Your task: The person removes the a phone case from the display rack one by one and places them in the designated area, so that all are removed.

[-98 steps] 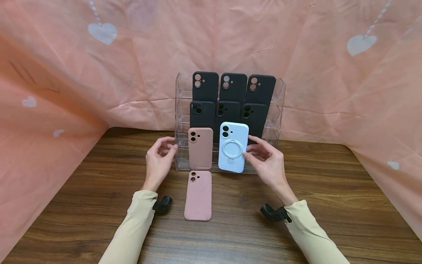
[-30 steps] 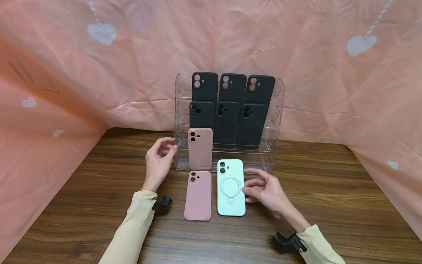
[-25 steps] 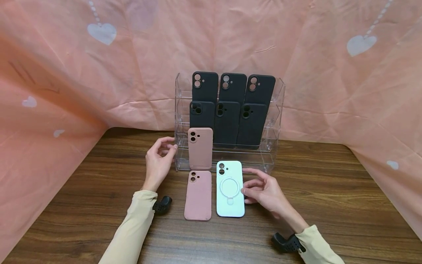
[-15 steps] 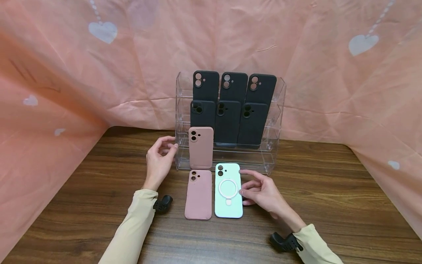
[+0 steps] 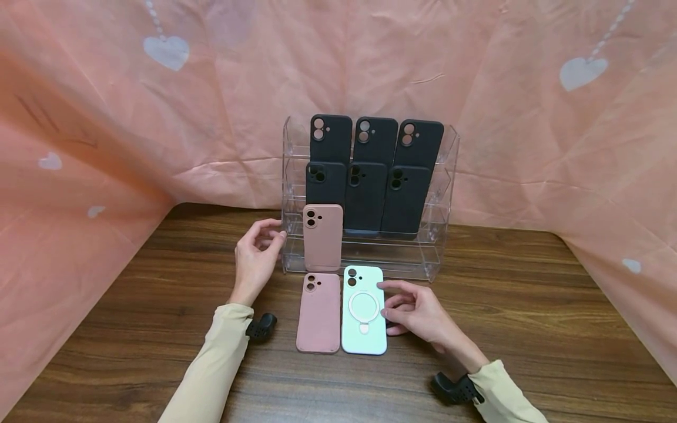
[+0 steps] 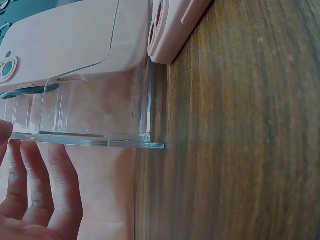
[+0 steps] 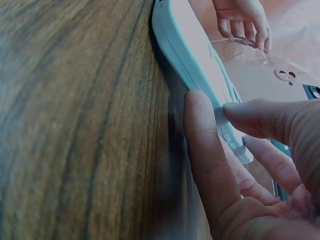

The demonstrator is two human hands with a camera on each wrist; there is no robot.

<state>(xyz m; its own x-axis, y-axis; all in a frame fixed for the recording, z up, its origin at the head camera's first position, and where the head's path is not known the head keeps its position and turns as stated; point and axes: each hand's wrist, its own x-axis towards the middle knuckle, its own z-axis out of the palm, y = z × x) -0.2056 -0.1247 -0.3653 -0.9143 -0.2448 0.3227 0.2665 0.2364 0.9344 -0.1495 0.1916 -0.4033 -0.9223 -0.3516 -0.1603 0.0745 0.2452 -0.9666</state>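
The left hand (image 5: 255, 257) rests against the left end of the clear acrylic stand (image 5: 444, 194), fingers relaxed and slightly apart, gripping nothing. Just right of those fingers a pink case (image 5: 322, 237) stands upright on the lowest tier. Another pink case (image 5: 318, 313) lies flat below it. Touching its right edge lies the white ring case (image 5: 364, 310), whose right edge the right hand (image 5: 418, 311) touches with thumb and fingertips.
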